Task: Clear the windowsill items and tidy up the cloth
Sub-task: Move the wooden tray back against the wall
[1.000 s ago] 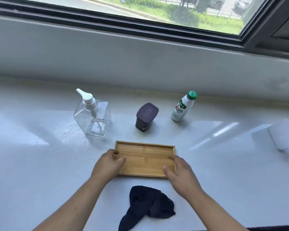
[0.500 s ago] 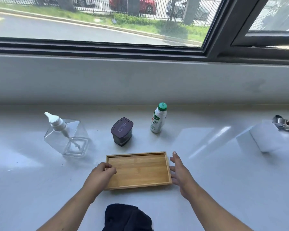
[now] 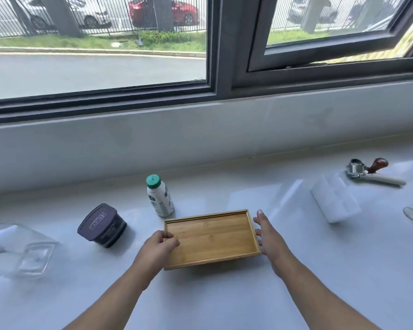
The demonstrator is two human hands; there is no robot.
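Observation:
A shallow bamboo tray [image 3: 212,236] is at the centre of the white windowsill [image 3: 320,270], its near edge casting a shadow as if slightly raised. My left hand [image 3: 156,248] pinches the tray's left rim. My right hand [image 3: 268,236] presses flat against its right rim, fingers stretched along the edge. Just behind the tray stands a white drink bottle with a green cap [image 3: 159,196]. To the left are a dark purple lidded jar [image 3: 103,225] and a clear glass soap dispenser [image 3: 17,248], cut off by the frame edge. The dark cloth is out of view.
A white block [image 3: 334,201] lies to the right of the tray. Behind it rests a metal tool with a brown knob and white handle [image 3: 367,171]. A small clear disc [image 3: 411,213] sits at the far right. The window wall rises at the back.
The view has swung up and to the right, so the cloth has dropped out of sight. The tray has shifted right, past the bottle, with both hands still on its short sides.

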